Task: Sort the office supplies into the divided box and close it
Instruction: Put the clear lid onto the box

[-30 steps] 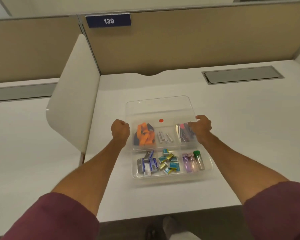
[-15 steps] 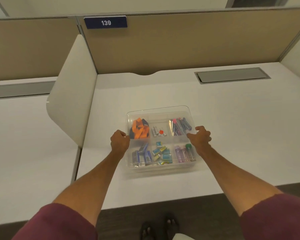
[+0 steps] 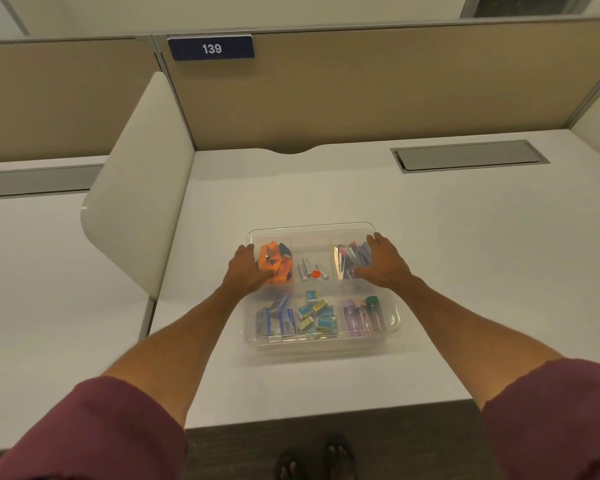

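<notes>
A clear divided box sits on the white desk with its transparent lid lying flat over it. Through the lid I see orange clips, small white items with a red dot, pens, staple boxes, teal and yellow packets and purple tubes. My left hand presses flat on the lid's far left part. My right hand presses flat on the far right part, fingers spread.
A white side divider stands left of the box. A beige partition with a "139" plate backs the desk. A grey cable hatch lies at the back right. The desk's front edge is near my feet.
The lid came down from tilted up at the back to flat on the box. Both hands moved from gripping the box's sides to pressing on top of the lid.
</notes>
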Demonstrator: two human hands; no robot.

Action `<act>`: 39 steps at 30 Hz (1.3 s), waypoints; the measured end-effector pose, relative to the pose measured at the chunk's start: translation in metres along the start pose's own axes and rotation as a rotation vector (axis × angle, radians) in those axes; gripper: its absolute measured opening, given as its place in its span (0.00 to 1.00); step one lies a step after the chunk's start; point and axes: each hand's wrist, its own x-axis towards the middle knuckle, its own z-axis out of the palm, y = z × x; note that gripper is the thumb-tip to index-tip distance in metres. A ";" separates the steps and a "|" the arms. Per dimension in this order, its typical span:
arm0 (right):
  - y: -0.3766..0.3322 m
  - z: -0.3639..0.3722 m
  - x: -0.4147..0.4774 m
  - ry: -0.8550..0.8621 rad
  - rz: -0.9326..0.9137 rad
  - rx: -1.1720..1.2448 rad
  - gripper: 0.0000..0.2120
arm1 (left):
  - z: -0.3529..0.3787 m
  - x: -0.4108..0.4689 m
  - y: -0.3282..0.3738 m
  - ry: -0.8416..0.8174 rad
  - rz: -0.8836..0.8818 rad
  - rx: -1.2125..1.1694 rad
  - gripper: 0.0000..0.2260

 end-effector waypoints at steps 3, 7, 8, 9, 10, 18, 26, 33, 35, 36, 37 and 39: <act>-0.001 -0.003 0.012 -0.104 -0.033 -0.054 0.48 | 0.001 0.008 0.004 -0.086 0.006 0.131 0.37; 0.001 0.002 0.015 -0.149 0.001 -0.027 0.51 | 0.003 0.011 0.008 -0.090 0.025 0.258 0.38; 0.001 0.003 0.014 -0.136 0.010 -0.011 0.51 | 0.003 0.012 0.009 -0.096 0.027 0.246 0.37; 0.001 0.004 0.014 -0.127 0.015 0.003 0.52 | 0.002 0.012 0.011 -0.107 0.028 0.231 0.36; 0.001 0.003 0.013 -0.125 0.017 0.012 0.52 | 0.001 0.012 0.011 -0.122 0.027 0.221 0.34; 0.000 0.002 0.013 -0.140 0.031 0.049 0.50 | 0.001 0.008 0.013 -0.097 -0.031 0.279 0.32; -0.004 -0.007 0.018 -0.105 0.000 -0.103 0.52 | -0.004 0.018 0.014 -0.144 0.031 0.480 0.50; -0.003 -0.010 0.029 -0.182 -0.021 -0.001 0.53 | -0.005 0.029 0.008 -0.155 0.044 0.439 0.50; -0.004 -0.010 0.031 -0.178 -0.020 -0.037 0.54 | -0.004 0.030 0.009 -0.123 0.050 0.460 0.49; -0.004 -0.009 0.032 -0.176 -0.017 -0.052 0.54 | -0.005 0.030 0.010 -0.115 0.052 0.473 0.49; -0.004 -0.009 0.033 -0.174 -0.014 -0.057 0.55 | -0.004 0.031 0.010 -0.113 0.054 0.480 0.49; -0.003 -0.008 0.033 -0.175 -0.013 -0.041 0.55 | -0.003 0.030 0.008 -0.131 0.059 0.470 0.49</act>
